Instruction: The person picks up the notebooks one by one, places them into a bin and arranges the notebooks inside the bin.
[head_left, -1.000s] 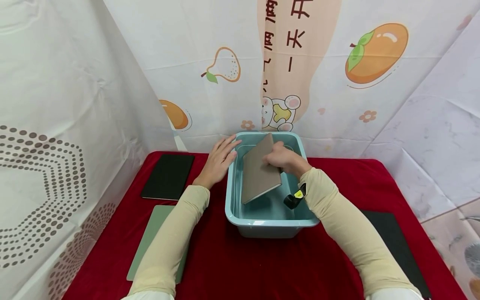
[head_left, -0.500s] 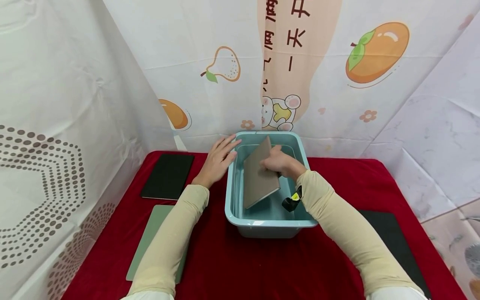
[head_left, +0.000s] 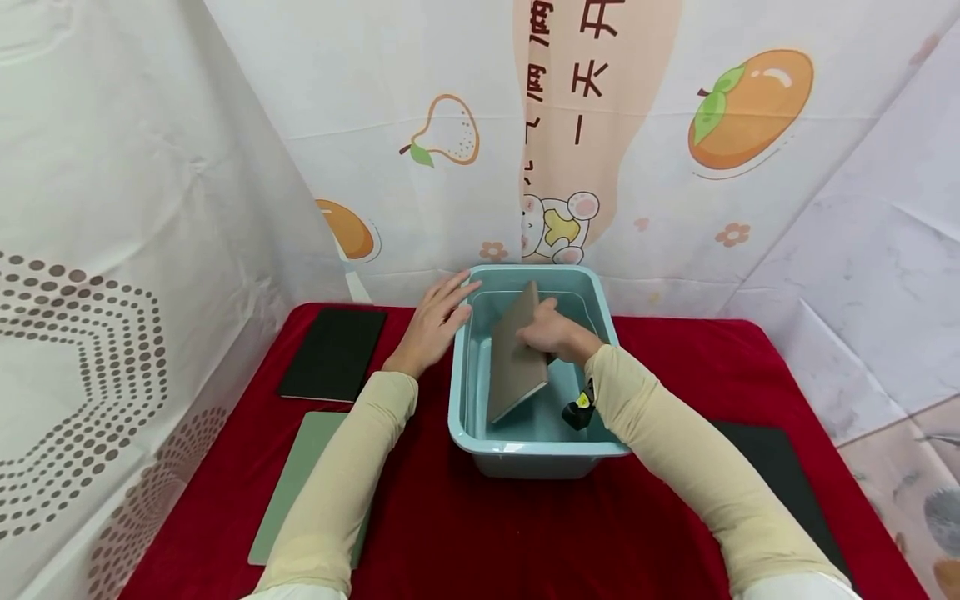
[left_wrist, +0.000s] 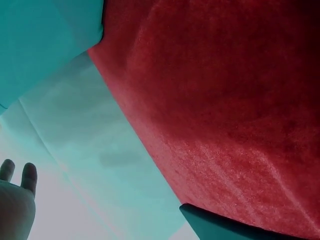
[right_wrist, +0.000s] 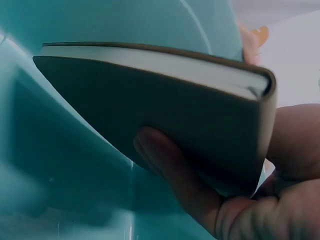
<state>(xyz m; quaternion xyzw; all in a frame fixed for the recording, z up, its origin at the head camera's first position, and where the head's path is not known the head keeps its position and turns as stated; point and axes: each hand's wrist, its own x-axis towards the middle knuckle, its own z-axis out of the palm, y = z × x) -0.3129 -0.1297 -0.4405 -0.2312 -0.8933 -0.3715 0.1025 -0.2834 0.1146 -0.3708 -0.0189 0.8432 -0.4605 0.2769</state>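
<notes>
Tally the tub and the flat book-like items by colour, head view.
Black or near-black: 2, left notebook and right flat item
Green: 1, green flat item
Taupe: 1, taupe notebook held by the right hand
Light blue: 1, tub
Total: 5

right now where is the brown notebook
In the head view, the brown notebook is held tilted in the left part of the blue basin by the right hand, with the left hand at the basin's left rim.

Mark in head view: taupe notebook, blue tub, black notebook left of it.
Taupe notebook (head_left: pixel 513 367): head view, middle of its cover.
Blue tub (head_left: pixel 540 448): head view, near rim.
Black notebook (head_left: pixel 333 354): head view, middle of its cover.
</notes>
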